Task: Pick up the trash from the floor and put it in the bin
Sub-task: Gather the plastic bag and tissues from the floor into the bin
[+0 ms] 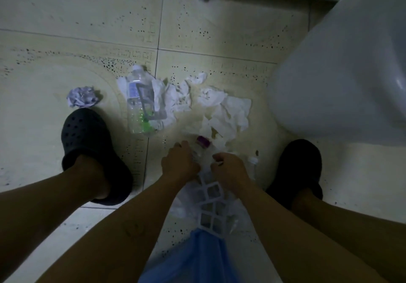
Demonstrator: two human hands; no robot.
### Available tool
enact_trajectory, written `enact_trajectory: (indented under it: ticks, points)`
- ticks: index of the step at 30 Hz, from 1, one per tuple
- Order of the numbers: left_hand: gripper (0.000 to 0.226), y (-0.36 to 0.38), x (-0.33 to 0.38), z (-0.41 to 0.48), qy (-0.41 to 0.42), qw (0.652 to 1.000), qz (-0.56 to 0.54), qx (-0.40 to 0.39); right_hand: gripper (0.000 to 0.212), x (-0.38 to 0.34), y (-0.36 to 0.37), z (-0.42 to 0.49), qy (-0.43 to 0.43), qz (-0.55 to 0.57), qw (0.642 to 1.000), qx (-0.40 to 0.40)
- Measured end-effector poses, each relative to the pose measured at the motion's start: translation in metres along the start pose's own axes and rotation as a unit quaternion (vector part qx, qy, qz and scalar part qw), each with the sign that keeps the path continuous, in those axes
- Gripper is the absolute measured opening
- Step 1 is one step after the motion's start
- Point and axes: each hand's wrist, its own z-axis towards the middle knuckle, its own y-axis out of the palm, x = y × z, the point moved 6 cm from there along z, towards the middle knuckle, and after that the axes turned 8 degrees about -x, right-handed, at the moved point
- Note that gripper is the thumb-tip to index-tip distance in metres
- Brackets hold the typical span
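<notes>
Purple-capped bottle, left hand, right hand, both curled round it

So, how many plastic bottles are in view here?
3: large clear bottle on the tissues' left side; purple-capped bottle between left hand and right hand; small bottle right of the right hand. Tissues may hide more.

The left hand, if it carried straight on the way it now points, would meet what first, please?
Most likely the purple cap just beyond the left hand, with crumpled white tissues lying past it; depth is hard to judge in this dim view.
</notes>
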Motion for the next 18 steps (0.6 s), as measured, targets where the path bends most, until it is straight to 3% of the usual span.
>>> enact_trajectory:
  ticks: [3,7,9,11,14,18]
  points:
    - [0.062,-0.010,0.001,-0.004,-0.005,1.000,0.003,0.025,0.036,-0.010,-0.010,-0.003,-0.032,-0.003,0.998,0.051]
    - [0.054,-0.034,0.002,-0.025,0.019,0.999,-0.024,0.042,0.009,-0.030,-0.030,-0.026,-0.054,0.042,0.988,0.137]
    - [0.045,-0.052,0.006,-0.041,0.039,0.996,-0.040,0.064,0.022,-0.042,-0.041,-0.041,-0.070,0.066,0.983,0.158]
    - [0.042,-0.072,0.012,-0.058,0.058,0.993,-0.044,0.091,0.011,-0.057,-0.050,-0.059,-0.077,0.098,0.979,0.159]
    - [0.046,-0.107,0.022,-0.088,0.077,0.988,-0.038,0.130,0.040,-0.083,-0.062,-0.088,-0.086,0.137,0.978,0.130]
    - [0.059,-0.152,0.027,-0.131,0.092,0.978,-0.054,0.181,0.031,-0.118,-0.077,-0.124,-0.127,0.091,0.983,0.098]
